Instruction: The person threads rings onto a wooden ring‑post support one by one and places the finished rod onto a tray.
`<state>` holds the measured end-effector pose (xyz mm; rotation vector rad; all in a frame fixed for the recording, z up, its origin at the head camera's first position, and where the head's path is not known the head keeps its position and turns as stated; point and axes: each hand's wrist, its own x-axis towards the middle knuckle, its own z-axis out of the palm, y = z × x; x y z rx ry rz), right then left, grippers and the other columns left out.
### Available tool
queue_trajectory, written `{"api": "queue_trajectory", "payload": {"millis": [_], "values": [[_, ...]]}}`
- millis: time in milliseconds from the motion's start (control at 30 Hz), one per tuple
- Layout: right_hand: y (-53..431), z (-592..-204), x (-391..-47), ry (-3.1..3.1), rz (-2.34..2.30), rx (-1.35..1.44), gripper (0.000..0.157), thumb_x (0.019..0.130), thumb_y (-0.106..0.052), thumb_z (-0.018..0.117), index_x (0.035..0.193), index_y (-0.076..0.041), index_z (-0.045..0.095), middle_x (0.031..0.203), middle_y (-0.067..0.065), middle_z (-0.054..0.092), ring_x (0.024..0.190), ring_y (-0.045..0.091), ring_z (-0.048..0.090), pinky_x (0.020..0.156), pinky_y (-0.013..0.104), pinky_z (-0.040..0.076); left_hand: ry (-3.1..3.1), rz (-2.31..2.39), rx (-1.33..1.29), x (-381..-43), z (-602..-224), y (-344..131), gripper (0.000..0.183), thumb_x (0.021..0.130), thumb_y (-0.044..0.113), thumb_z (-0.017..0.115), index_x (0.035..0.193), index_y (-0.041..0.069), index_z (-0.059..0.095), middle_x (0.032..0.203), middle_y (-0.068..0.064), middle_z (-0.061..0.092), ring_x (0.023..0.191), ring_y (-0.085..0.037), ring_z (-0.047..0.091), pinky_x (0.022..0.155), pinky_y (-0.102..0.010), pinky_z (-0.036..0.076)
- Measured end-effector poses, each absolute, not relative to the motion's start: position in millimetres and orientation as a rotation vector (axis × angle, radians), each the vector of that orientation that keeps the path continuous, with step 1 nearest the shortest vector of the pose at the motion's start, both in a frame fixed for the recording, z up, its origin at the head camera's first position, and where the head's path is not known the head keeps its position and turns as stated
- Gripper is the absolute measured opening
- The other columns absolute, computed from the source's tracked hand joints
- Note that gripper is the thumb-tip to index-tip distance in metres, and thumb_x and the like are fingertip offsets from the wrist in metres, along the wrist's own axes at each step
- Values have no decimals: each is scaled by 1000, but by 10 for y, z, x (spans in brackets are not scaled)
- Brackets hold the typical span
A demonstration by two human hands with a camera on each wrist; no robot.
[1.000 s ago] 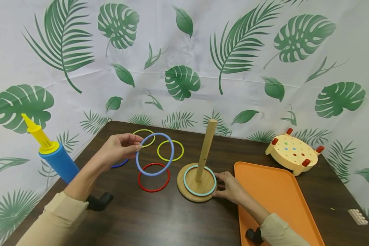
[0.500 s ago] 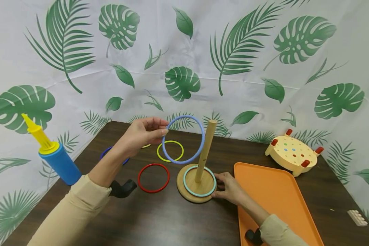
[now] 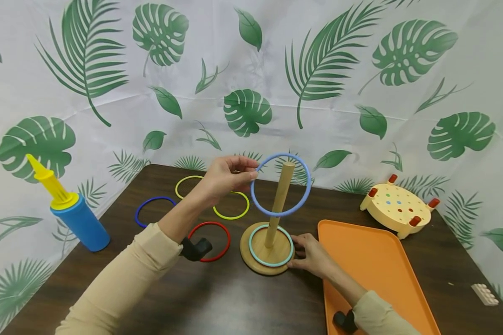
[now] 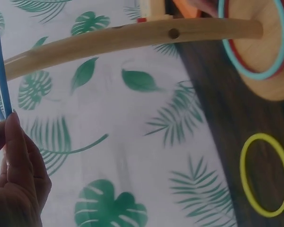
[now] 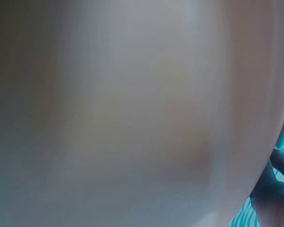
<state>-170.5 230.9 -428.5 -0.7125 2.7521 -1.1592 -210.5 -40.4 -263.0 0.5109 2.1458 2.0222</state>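
My left hand (image 3: 228, 179) pinches a light blue ring (image 3: 309, 186) between thumb and fingertips at its left side. The ring is held up steeply tilted, and its loop overlaps the upper part of a wooden post (image 3: 281, 191) in the head view. That post rises from a round wooden base (image 3: 245, 251), where a teal ring (image 3: 271, 264) lies around its foot. Under the teal one, a red ring (image 4: 235, 65) peeks out in the left wrist view. My right hand (image 3: 314, 256) grips the base's right edge with thumb and fingers; its wrist view is mostly blocked by a blurred surface.
Left of the stand lie a red ring (image 3: 225, 251), a dark blue ring (image 3: 137, 217) and two yellow rings (image 3: 248, 207). A blue-yellow hand pump (image 3: 81, 223) stands far left. Rightward are an orange tray (image 3: 369, 270), a cream pegged board (image 3: 396, 204) and a small pale block (image 3: 484, 294).
My left hand has carried the light blue ring rightward from over the loose rings to the top of the post. My right hand has stayed at the base.
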Motion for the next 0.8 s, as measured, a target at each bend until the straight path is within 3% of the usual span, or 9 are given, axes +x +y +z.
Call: {"api": "queue_trajectory", "payload": {"millis": [533, 800], "values": [[2291, -4262, -1705, 2771, -1138, -727, 66, 71, -7, 81, 124, 17, 49, 105, 24, 47, 98, 36, 55, 82, 34, 55, 2259, 1777, 259, -2230, -3515, -319, 23, 86, -1, 63, 107, -7, 64, 79, -3, 62, 66, -7, 59, 61, -25, 57], [2287, -4277, -1705, 2787, -1116, -724, 64, 71, -8, 81, 123, 16, 51, 106, 24, 48, 99, 36, 55, 83, 34, 54, 2360, 1626, 186, -2240, -3902, -275, 15, 83, -2, 65, 97, -3, 69, 78, -3, 65, 65, -7, 59, 59, -27, 57]]}}
